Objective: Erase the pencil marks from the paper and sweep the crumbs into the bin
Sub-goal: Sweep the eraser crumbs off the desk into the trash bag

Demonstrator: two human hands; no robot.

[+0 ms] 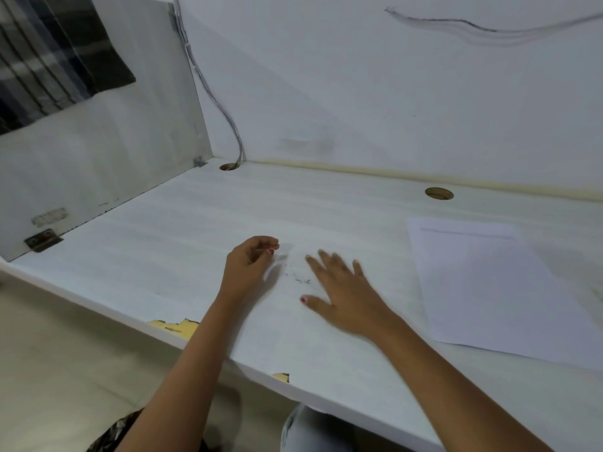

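A small scatter of dark eraser crumbs (pixel 298 278) lies on the white desk (pixel 182 243) between my two hands. My left hand (pixel 249 265) hovers just left of the crumbs with its fingers curled toward the thumb, and I see nothing held in it. My right hand (pixel 342 288) lies flat on the desk just right of the crumbs, fingers spread and blurred by motion. A white sheet of paper (pixel 489 282) lies further right; only a faint line shows near its top. A pale rounded object (pixel 306 429) shows under the desk's front edge; I cannot tell if it is the bin.
The desk sits in a corner, with a white wall behind and a side panel (pixel 98 177) on the left. Two cable holes (pixel 439 193) (pixel 229 167) open near the back, and a cable (pixel 212 93) runs into the left one. The front edge is chipped (pixel 177 326).
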